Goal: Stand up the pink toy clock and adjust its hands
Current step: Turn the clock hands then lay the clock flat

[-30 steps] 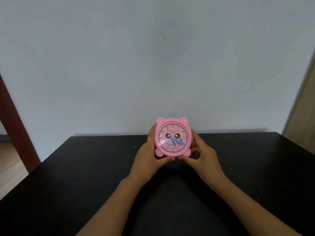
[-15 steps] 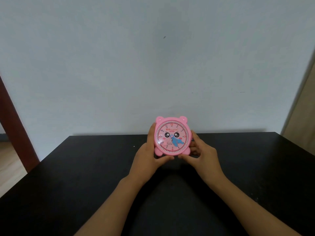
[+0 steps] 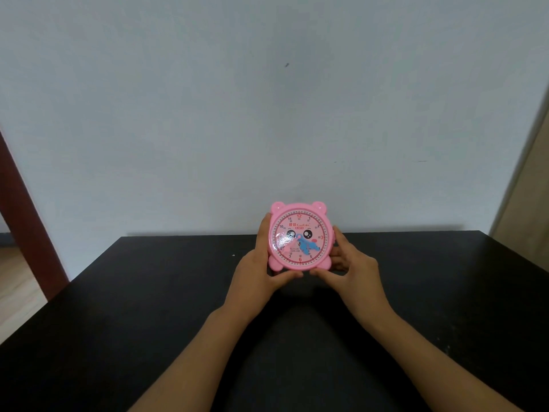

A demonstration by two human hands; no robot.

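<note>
The pink toy clock (image 3: 299,237) is upright with its face toward me, held just above the black table (image 3: 148,307) near the far edge. It has two round ears, two feet, a cartoon face and blue hands pointing toward the lower right. My left hand (image 3: 258,276) grips its left side, thumb under the bottom edge. My right hand (image 3: 350,270) holds the right side, with its fingers curled behind the clock and its thumb at the bottom. The back of the clock is hidden.
A pale wall (image 3: 267,114) rises right behind the table's far edge. A dark red wooden post (image 3: 26,233) stands at the left over a wood floor. A beige door panel (image 3: 523,209) is at the right.
Both hands have lifted the clock slightly and kept hold of it. The blue hands have swung a little anticlockwise, from near the 5 toward the 4.
</note>
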